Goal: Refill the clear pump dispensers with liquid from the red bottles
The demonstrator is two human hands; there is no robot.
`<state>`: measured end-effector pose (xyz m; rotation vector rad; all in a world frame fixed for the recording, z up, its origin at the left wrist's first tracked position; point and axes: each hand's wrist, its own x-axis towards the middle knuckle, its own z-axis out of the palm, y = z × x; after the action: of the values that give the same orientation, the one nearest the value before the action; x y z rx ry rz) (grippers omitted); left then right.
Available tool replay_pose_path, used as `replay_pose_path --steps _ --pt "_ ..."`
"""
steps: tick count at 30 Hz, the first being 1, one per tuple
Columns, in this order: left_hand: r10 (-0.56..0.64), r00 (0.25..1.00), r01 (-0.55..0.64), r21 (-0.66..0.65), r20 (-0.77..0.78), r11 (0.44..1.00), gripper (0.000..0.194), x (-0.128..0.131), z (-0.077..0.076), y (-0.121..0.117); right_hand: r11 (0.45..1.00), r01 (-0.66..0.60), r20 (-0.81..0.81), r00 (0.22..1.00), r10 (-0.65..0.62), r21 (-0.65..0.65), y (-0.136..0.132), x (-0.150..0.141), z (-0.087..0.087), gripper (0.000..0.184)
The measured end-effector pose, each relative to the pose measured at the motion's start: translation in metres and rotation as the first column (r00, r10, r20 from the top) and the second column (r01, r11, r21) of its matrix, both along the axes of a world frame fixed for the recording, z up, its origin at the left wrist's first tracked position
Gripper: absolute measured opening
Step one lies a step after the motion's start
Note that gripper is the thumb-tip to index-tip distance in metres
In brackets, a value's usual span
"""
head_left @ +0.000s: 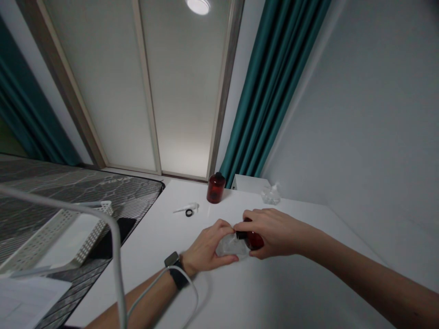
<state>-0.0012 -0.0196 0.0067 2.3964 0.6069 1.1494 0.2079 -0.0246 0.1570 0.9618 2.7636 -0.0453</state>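
My left hand (210,246), with a dark watch on the wrist, is wrapped round a clear container (230,247) low over the white table (161,256). Its exact shape is partly hidden by my fingers. My right hand (276,230) grips a small red-brown bottle (254,241) that lies tilted on its side. The bottle's black neck (241,235) points left, right at the clear container's upper part. Whether anything flows between them I cannot tell. Farther back stands a larger red-brown bottle (215,189) with a black top.
Left of the larger bottle lie a white pump head (190,207) with a thin tube and a black ring (189,213). A crumpled clear plastic bag (270,195) sits at the back right. A white perforated basket (85,242) is at left. A white cable (115,246) crosses the foreground.
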Motion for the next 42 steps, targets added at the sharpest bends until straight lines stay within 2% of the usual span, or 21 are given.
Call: replay_pose_path --steps 42 --pt "-0.026 0.998 0.027 -0.027 0.060 0.999 0.048 0.0013 0.0016 -0.0007 0.999 0.019 0.013 1.000 -0.020 0.030 -0.0004 -0.0024 0.0004 0.033"
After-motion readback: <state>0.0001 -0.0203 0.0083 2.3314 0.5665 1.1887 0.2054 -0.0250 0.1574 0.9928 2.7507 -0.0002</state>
